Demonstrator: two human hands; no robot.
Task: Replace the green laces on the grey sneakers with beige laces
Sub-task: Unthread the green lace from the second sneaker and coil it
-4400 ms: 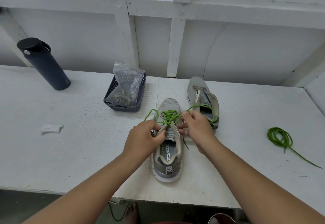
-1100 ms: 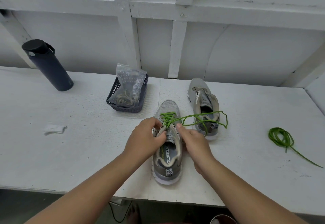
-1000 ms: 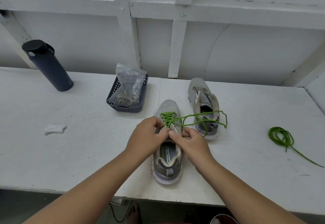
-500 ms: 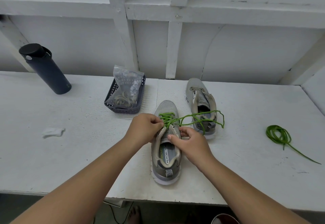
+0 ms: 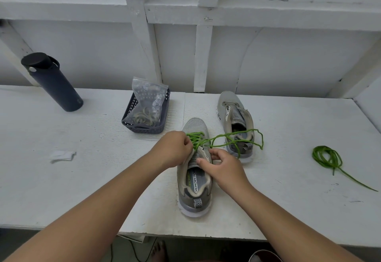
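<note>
The near grey sneaker (image 5: 194, 179) has a knitted mesh cloth upper, a smooth rubbery pale sole and a printed fabric insole; the far grey sneaker (image 5: 235, 121) looks the same, with a woven chevron heel tab. The bright green lace (image 5: 231, 140) is matt woven cord, as is the coiled green lace (image 5: 327, 157). The white painted table (image 5: 82, 179) is rough and grainy. The dark grey latticed plastic basket (image 5: 144, 128) holds a glossy, crinkled clear plastic bag (image 5: 149, 99). The dark navy bottle (image 5: 54, 84) is matt and smooth.

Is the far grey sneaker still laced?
Unlaced: the far grey sneaker shows bare eyelets and a loose tongue; the green lace across its heel comes from the near sneaker.
</note>
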